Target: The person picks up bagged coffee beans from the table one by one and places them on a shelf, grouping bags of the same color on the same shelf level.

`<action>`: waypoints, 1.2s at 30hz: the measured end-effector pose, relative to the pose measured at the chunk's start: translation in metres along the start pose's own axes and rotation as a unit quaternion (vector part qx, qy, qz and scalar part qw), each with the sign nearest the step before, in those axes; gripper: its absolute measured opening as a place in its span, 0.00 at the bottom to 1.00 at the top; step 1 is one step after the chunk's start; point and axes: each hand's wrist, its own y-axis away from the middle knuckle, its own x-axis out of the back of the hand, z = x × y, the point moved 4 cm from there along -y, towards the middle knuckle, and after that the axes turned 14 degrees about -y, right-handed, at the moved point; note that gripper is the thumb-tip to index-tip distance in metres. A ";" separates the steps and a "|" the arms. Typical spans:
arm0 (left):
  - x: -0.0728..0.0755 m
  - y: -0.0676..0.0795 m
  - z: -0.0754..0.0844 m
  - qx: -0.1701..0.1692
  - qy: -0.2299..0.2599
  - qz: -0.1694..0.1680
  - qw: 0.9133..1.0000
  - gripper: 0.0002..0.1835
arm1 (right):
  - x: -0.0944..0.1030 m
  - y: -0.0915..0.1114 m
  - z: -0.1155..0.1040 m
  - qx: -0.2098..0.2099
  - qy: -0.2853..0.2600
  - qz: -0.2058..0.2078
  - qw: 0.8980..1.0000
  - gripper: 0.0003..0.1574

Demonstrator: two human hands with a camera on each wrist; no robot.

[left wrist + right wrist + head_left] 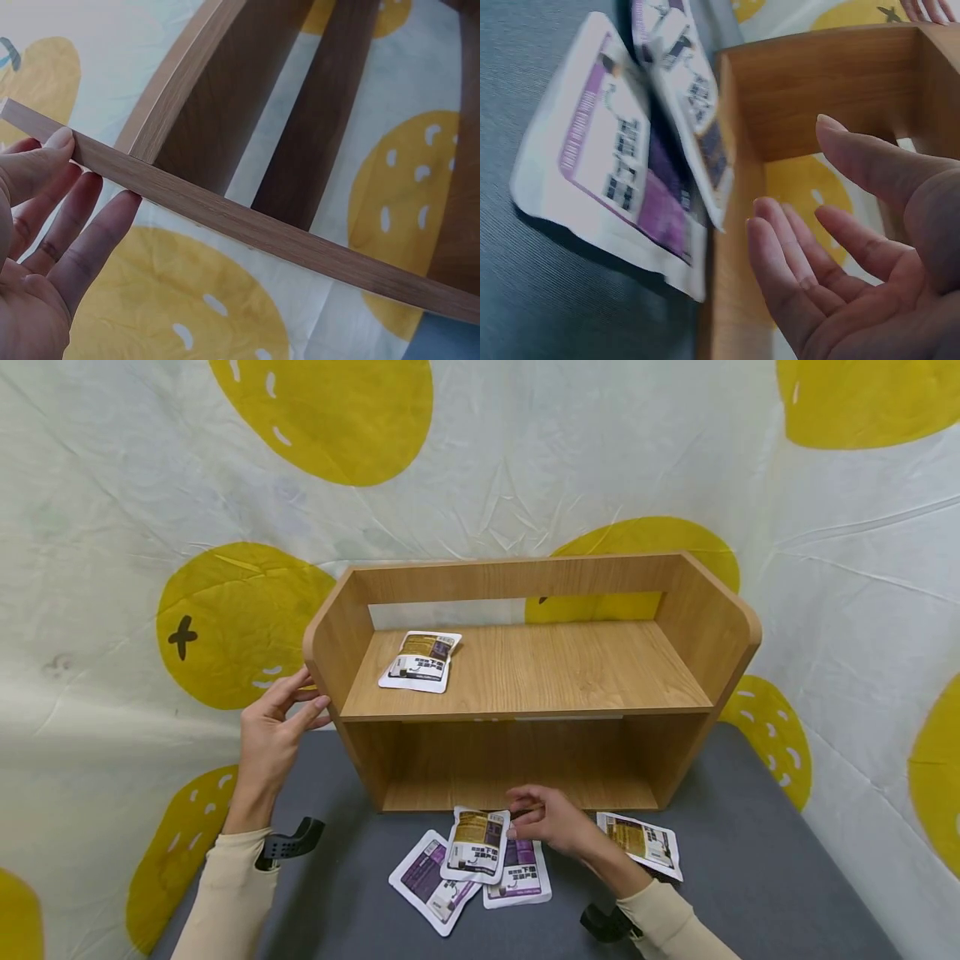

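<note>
A two-tier wooden shelf (525,664) stands on the table. My left hand (272,735) holds the front edge of its left side panel (217,210), thumb on one face and fingertips on the other. My right hand (551,818) is just in front of the lower tier, beside a brown-and-white pouch (476,845). In the right wrist view, nothing lies between its spread thumb and loosely bent fingers (780,262). That pouch overlaps two purple-and-white pouches, one at the left (431,881) and one at the right (519,877). Another brown-and-white pouch (420,662) lies on the upper tier's left side.
One more brown-and-white pouch (641,843) lies on the table right of my right hand, partly behind the forearm. The grey tabletop (765,877) extends around the shelf. Behind it hangs a white sheet (480,502) with yellow shapes.
</note>
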 end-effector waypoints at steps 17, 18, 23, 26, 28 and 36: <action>0.000 0.000 0.000 0.005 0.000 0.002 1.000 0.28 | -0.026 -0.007 0.027 0.005 0.173 0.105 0.979 0.49; 0.000 0.000 0.000 0.004 0.002 0.002 1.000 0.28 | -0.028 -0.008 0.028 0.006 0.188 0.111 0.976 0.48; 0.000 0.001 0.000 0.005 0.014 0.001 1.000 0.28 | -0.037 -0.010 0.032 0.010 0.258 0.146 0.955 0.51; 0.000 0.001 0.000 0.007 0.016 0.003 1.000 0.28 | -0.043 -0.011 0.033 0.020 0.300 0.168 0.939 0.53; 0.000 0.002 0.000 0.009 0.014 0.003 1.000 0.28 | -0.047 -0.012 0.035 0.025 0.318 0.177 0.931 0.54; -0.001 0.001 0.001 0.009 0.008 0.004 1.000 0.28 | -0.050 -0.012 0.033 0.026 0.315 0.179 0.932 0.57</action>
